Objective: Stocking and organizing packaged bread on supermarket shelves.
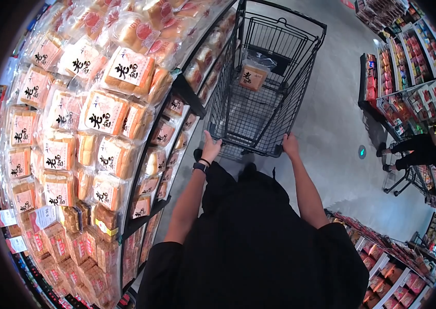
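A black wire shopping cart [264, 112] stands in front of me. My left hand [212, 148], with a dark band on the wrist, grips the left end of its near edge. At the right end of that edge, my right hand [290, 145] is closed on the cart's corner. Inside the basket lies one plastic-wrapped bread loaf [254, 78] with a pale label, towards the left side. Many similar packaged loaves [104, 112] are stacked on the display at my left.
The bread shelf's dark edge [181, 87] runs close along the cart's left side. Grey floor [330, 116] lies to the right. Beyond it, a person in dark trousers [415, 150] is beside another cart [411, 179], near stocked snack shelves [405, 61]. More packages fill shelves [386, 270] at lower right.
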`<action>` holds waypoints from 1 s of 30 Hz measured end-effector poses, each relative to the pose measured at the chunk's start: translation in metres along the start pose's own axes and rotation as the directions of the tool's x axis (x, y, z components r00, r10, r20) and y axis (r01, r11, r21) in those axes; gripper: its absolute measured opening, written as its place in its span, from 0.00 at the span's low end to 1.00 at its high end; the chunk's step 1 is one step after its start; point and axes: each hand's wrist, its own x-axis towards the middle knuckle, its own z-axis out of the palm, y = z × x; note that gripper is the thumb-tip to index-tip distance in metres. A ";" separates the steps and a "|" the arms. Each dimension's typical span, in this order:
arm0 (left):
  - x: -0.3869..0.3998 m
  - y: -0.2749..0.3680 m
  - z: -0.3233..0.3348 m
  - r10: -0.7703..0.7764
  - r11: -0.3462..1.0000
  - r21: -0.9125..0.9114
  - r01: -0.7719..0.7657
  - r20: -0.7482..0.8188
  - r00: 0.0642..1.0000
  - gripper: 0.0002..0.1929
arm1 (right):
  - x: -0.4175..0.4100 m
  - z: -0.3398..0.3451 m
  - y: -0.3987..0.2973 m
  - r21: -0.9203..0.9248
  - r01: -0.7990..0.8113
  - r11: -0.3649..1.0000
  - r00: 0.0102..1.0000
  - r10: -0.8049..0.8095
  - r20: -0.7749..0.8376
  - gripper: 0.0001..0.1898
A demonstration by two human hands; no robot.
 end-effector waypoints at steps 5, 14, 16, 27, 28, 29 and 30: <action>0.012 0.028 0.007 0.035 0.990 0.135 -0.033 -0.011 0.999 0.51 | 0.030 0.000 0.006 -0.059 0.066 0.996 0.997 -0.068 -0.026 0.16; 0.016 0.060 -0.020 0.083 0.955 0.267 -0.129 0.177 0.981 0.40 | 0.058 0.015 0.042 0.047 0.084 0.995 0.995 -0.081 -0.060 0.41; -0.011 0.078 -0.045 0.317 0.919 0.185 -0.349 0.184 0.931 0.27 | 0.064 0.016 0.044 0.161 0.099 0.982 0.992 -0.084 -0.098 0.42; -0.108 0.223 -0.396 0.667 0.742 0.636 -0.212 -0.671 0.323 0.19 | 0.118 0.011 0.086 0.010 -0.160 0.987 0.983 0.161 -0.085 0.37; -0.109 0.226 -0.423 0.714 0.691 0.713 -0.119 -0.647 0.266 0.20 | 0.119 0.011 0.085 0.012 -0.071 0.997 0.995 0.071 -0.076 0.37; -0.109 0.226 -0.447 0.752 0.641 0.767 -0.011 -0.625 0.211 0.22 | 0.118 0.009 0.083 -0.081 0.006 0.997 0.992 -0.016 -0.123 0.37; -0.106 0.225 -0.464 0.749 0.641 0.768 -0.008 -0.623 0.223 0.22 | 0.114 0.010 0.078 -0.173 -0.012 0.985 0.983 -0.019 -0.181 0.38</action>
